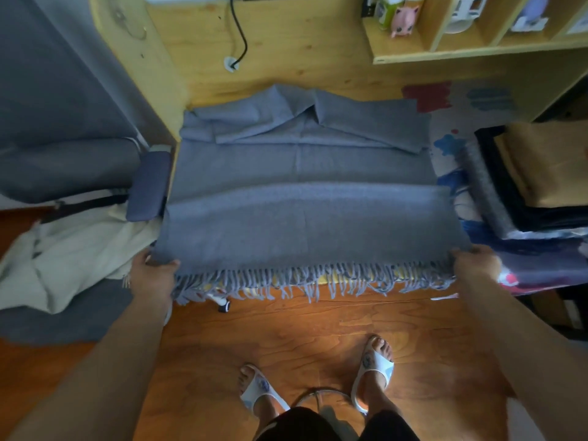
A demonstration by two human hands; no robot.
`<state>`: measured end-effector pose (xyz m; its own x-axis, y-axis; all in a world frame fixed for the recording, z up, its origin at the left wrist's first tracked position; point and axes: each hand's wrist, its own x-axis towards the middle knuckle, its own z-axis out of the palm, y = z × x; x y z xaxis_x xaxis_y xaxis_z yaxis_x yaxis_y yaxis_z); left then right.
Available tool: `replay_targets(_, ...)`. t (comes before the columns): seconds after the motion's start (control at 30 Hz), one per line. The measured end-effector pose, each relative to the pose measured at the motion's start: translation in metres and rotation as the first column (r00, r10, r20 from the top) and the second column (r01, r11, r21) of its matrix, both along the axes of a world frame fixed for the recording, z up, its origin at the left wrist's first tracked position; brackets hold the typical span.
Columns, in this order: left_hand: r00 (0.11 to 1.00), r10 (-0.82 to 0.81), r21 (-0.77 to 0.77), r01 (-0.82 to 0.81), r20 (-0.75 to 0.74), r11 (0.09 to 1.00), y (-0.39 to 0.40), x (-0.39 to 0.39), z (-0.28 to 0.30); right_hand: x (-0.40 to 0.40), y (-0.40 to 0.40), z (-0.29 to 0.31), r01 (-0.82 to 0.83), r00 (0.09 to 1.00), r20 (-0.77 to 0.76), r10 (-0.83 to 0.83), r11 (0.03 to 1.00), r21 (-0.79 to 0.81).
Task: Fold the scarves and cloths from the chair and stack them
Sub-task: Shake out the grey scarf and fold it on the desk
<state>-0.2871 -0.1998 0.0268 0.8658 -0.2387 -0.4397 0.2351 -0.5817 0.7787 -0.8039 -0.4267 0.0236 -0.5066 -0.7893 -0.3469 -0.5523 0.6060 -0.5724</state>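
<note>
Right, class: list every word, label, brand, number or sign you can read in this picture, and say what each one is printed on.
No text can be read here.
White box on the shelf: dark print, too blurred to read.
Green bottle: label too blurred to read.
Slippers: a small emblem, no legible words.
Grey scarf, held by the left hand and right hand: no label visible.

— What is the person wearing?
— Bare forearms, no sleeves showing. White slide sandals [372, 374] with a small bluish printed emblem on each strap, toes uncovered.
— And the legs?
— Dark shorts [337, 424] at the bottom edge.
</note>
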Motion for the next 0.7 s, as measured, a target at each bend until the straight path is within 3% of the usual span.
replay_targets(0.07, 0.997, -0.068, 0.028, 0.068, 0.024, 0.997, 0.004, 0.0, 0.002, 0.01, 0.005, 0.004, -0.066, 0.994, -0.09, 0.065, 0.998, -0.016)
replay_targets(0.13, 0.972, -0.164, 0.208, 0.128, 0.166, 0.97, 0.009, 0.006, -0.004, 0.021, 0.009, 0.007, -0.139, 0.975, -0.182, 0.131, 0.99, -0.033)
replay_targets(0.2, 0.923, -0.281, 0.463, 0.135, 0.262, 0.876, 0.015, 0.009, -0.01, 0.03, 0.011, 0.011, -0.229, 0.938, -0.278, 0.209, 0.973, -0.041)
replay_targets(0.3, 0.853, -0.426, 0.646, 0.146, 0.302, 0.75, 0.011, 0.01, -0.01, 0.04, 0.011, 0.012, -0.262, 0.941, -0.236, 0.243, 0.964, -0.048)
replay_targets(0.37, 0.832, -0.488, 0.672, 0.205, 0.264, 0.712, 0.003, 0.011, -0.009, 0.045, 0.013, 0.011, -0.225, 0.96, -0.172, 0.219, 0.974, -0.016)
replay_targets(0.57, 0.925, -0.364, 0.576, 0.239, 0.111, 0.782, -0.009, 0.02, -0.009, 0.046, 0.016, 0.01, -0.147, 0.984, -0.101, 0.15, 0.989, 0.029)
replay_targets(0.7, 0.926, -0.285, 0.474, 0.14, 0.249, 0.869, -0.016, 0.021, 0.006, 0.041, 0.009, 0.013, -0.147, 0.984, -0.093, 0.153, 0.987, 0.067)
